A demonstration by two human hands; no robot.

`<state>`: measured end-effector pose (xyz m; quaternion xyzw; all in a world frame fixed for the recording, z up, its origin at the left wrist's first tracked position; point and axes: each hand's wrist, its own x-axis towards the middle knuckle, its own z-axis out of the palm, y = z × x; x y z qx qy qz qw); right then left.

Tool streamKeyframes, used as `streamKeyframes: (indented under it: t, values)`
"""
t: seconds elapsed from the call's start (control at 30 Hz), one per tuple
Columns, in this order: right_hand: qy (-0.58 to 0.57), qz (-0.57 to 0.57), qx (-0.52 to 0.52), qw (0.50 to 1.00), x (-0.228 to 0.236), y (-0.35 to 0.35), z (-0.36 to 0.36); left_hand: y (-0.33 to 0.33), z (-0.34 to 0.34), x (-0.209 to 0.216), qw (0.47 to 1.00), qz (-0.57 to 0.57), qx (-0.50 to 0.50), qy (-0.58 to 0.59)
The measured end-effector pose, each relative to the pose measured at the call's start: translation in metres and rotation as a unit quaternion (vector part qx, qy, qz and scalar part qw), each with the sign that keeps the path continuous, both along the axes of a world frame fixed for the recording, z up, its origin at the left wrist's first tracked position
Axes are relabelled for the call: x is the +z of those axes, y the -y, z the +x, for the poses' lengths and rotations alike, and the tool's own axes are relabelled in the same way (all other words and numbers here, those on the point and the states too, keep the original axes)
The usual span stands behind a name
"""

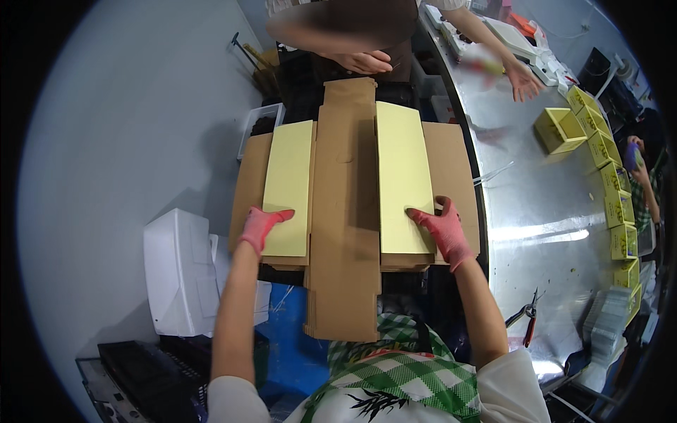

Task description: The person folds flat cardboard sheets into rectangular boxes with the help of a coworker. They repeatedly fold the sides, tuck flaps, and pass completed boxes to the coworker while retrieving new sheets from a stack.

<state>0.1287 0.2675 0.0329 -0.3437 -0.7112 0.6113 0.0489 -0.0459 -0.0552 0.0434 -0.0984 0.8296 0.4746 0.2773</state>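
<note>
A flat brown cardboard blank (345, 211) lies before me, its long middle strip running away from me and side flaps spreading left and right. Two pale yellow rectangular boards rest on it, a left yellow board (289, 187) and a right yellow board (404, 183). My left hand (263, 227), in a pink glove, grips the outer edge of the left board near its close end, thumb on top and fingers mostly hidden. My right hand (444, 229), gloved likewise, holds the right board's outer edge, thumb over its surface and fingers curled at the side.
At right, a metal table (515, 261) carries a row of yellow boxes (622, 208), a separate yellow box (560, 132) and red-and-black-handled pliers (529, 321). Another person's hand (523, 81) reaches over it. A white plastic container (180, 275) stands left, beside the wall.
</note>
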Motion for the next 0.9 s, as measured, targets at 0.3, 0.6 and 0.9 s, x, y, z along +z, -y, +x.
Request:
streamKeyframes:
  t: [0.3,0.6,0.9]
  values:
    - [-0.053,0.282,0.095,0.953,0.034,0.036,-0.032,-0.088,0.078,0.051,0.745,-0.397,-0.324,-0.427]
    - [-0.277,0.207,0.469,0.813,0.046,-0.013,-0.015,-0.030,0.042,0.101,0.797,-0.022,-0.591,-0.119]
    - [-0.181,0.481,0.569,0.642,0.052,-0.045,-0.002,-0.022,0.053,0.053,0.709,-0.033,-0.520,-0.474]
